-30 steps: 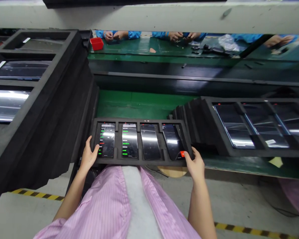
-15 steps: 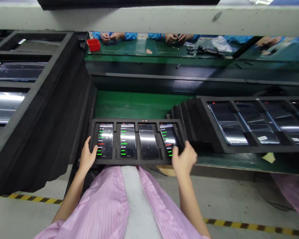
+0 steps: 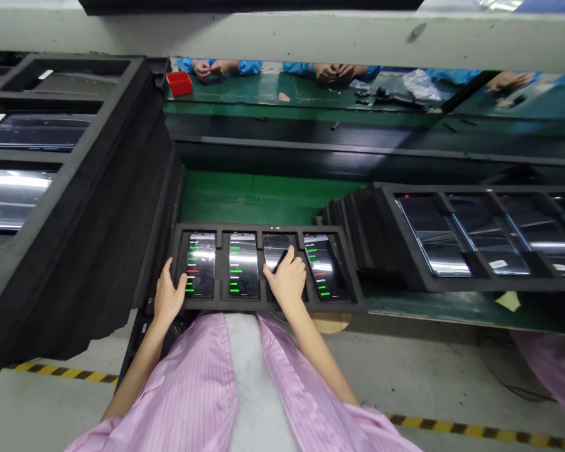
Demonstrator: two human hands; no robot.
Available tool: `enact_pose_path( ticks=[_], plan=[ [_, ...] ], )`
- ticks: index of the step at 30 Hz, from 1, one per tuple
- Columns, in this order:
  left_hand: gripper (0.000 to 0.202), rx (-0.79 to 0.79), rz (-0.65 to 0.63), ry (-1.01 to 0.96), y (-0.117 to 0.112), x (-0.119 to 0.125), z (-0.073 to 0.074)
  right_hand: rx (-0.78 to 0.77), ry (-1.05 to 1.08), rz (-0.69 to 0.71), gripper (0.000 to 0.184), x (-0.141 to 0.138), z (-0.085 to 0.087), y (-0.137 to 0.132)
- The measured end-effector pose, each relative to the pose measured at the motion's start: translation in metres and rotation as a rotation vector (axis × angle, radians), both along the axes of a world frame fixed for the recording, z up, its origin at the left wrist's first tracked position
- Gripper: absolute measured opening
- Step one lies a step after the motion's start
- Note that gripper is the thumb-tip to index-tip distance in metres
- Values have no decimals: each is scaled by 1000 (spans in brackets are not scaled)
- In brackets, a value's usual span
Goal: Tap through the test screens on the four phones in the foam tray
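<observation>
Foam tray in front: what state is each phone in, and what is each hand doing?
First phone: screen lit, green and red text.
Second phone: lit.
Third phone: dark, right hand resting on it.
Fourth phone: lit.
Left hand: open, on the foam tray left edge.

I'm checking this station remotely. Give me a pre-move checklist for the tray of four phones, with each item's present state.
1. Left hand steadies the tray's left end: ok, it rests on the foam tray beside the first phone.
2. Right hand on the third phone: ok, fingers lie on its screen.
3. Third phone screen lit: not ok, the visible part is dark.
4. The other screens lit: ok, the first, second phone and fourth phone show green lines of text.
5. All four phones seated flat: cannot tell, the hand covers part of the third.
6. Either hand gripping anything: cannot tell.
</observation>
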State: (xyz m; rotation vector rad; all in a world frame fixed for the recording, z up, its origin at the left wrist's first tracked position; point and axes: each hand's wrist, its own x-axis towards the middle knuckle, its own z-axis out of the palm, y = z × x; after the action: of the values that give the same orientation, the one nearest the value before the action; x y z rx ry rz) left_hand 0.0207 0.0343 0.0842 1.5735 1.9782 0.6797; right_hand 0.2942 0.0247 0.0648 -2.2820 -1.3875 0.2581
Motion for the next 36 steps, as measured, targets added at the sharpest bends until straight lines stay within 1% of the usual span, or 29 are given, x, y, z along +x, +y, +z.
enact_pose_path(
  ticks=[4,8,10,13,14,16,18,21,23,25,27,29,31,33,36],
  plan=[
    [60,9,-14,15,0,0,0,-1,-45,-3,73,-4,4,-1],
    [58,1,-2,38,0,2,1,-86,-96,25,75,1,9,-6],
    [57,-15,11,49,-1,3,3,-111,-60,76,75,10,10,-11],
    [57,-45,27,62,-2,4,5,-93,44,213,73,32,9,-23],
    [57,-53,32,65,-2,5,6,-81,59,249,71,39,8,-27],
    [57,-64,41,71,-2,6,7,-51,32,275,68,50,6,-34],
    [57,-72,46,80,-1,6,7,-23,-35,272,66,55,4,-35],
    [57,-72,50,93,-1,6,7,2,-113,260,58,55,5,-23],
    [57,-66,49,94,0,6,7,41,-162,185,48,55,9,-10],
    [57,-63,43,90,0,5,7,120,-205,76,40,57,16,0],
    [57,-73,44,88,0,6,8,208,-216,36,36,61,24,3],
    [57,-92,57,96,0,8,10,265,-190,92,34,65,30,-4],
    [57,-115,77,109,0,9,12,278,-140,184,35,69,31,-15],
    [57,-136,96,119,0,11,13,272,-75,252,40,71,26,-28],
    [57,-141,106,127,0,12,14,276,18,292,46,69,15,-41]
  ],
)
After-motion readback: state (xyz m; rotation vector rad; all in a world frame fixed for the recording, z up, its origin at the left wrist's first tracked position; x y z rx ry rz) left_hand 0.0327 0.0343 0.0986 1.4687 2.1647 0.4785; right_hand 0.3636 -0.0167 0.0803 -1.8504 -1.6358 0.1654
